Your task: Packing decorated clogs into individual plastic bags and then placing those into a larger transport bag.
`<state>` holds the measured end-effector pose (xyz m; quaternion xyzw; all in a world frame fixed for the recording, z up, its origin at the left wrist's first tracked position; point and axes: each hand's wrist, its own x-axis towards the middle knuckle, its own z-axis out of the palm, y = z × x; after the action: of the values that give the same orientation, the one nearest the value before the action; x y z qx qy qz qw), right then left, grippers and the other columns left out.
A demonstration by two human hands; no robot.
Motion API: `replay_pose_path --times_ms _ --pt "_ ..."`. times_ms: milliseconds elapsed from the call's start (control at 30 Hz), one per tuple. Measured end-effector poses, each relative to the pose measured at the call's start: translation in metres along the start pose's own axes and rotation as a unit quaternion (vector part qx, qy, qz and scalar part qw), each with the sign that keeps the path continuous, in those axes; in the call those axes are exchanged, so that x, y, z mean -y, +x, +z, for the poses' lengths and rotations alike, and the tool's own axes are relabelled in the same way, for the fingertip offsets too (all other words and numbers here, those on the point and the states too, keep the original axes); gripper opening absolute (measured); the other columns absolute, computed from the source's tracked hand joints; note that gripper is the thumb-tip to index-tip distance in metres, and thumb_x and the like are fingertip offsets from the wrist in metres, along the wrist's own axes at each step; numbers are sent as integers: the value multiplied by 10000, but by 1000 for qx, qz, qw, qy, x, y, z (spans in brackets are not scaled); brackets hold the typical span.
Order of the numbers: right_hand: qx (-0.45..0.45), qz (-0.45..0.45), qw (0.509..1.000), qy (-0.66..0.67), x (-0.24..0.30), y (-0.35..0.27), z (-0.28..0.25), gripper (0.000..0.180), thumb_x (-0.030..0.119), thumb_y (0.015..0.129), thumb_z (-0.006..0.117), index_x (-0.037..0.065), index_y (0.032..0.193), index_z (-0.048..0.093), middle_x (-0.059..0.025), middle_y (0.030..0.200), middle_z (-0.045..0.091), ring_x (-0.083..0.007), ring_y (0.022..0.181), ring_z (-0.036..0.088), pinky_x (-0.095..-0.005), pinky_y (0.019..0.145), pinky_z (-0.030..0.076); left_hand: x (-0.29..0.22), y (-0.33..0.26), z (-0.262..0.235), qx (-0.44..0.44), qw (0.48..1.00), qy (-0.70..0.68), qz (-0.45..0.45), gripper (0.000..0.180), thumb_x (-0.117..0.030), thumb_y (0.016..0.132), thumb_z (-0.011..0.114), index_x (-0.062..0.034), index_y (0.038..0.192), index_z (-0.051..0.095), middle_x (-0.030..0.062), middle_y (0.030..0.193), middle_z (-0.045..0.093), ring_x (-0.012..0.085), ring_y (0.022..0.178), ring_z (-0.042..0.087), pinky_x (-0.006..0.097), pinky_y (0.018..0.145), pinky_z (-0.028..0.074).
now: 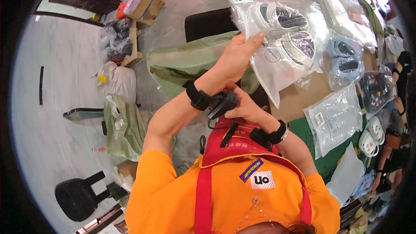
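Note:
My left hand (241,54) pinches the edge of a clear plastic bag (277,87) holding a pair of white slip-on shoes (299,47), lifted at the table's near left edge. A black strap (197,96) circles my left wrist. Beside it, my right hand (248,107) closes its thumb and fingers around a small black box-shaped device (224,105). The device touches the left wrist strap; whether it is fastened there is hard to see. Another black strap (279,132) is around my right wrist, just above the red apron (236,141).
On the table's right lie bagged blue shoes (346,60), a flat clear bag (336,119) on a green mat (303,132), and white clogs (371,138). Another person's arm (385,158) shows at far right. Green sacks (182,63), a black chair (77,198) and a carton (147,8) stand left.

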<state>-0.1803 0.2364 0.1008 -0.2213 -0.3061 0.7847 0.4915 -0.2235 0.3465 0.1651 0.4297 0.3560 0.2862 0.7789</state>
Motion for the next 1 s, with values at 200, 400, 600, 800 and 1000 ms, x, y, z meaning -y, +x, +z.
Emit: replay_pose_path --times_ms 200,400,600,800,1000 --pt "76 57 996 4 -8 10 18 735 -57 629 641 29 1260 274 -42 1191 389 -158 1126 355 -293 933 318 -7 -27 -19 -6 997 -70 28 276 -210 848 509 0 1026 521 61 971 576 145 866 556 296 747 459" --pt "103 67 992 22 -24 15 37 738 -41 644 647 32 1269 262 -52 1208 373 -167 1134 351 -304 941 315 -15 -57 -35 -63 991 -101 63 292 -222 823 555 11 994 508 87 954 566 145 816 552 289 683 461" --pt "154 -24 876 -456 -93 18 -37 640 364 713 594 88 1243 364 -164 1242 377 -319 1170 323 -423 972 245 -47 -143 -92 -116 991 -70 11 337 -229 874 445 16 1105 462 103 1057 543 185 949 541 310 805 447" --pt "38 -124 722 -680 -171 31 -143 527 210 664 562 82 1163 447 -161 1228 395 -307 1169 329 -465 976 223 -65 -239 -136 -286 958 -18 -3 403 -223 876 434 22 1193 382 129 1160 478 223 1043 485 350 892 394" --pt "47 105 405 -907 -154 27 -126 554 190 766 538 62 1263 329 -180 1195 429 -273 910 536 -421 774 348 -39 -292 -150 -358 928 -90 -46 411 -244 872 442 -10 1204 379 118 1181 466 222 1077 462 366 910 378"
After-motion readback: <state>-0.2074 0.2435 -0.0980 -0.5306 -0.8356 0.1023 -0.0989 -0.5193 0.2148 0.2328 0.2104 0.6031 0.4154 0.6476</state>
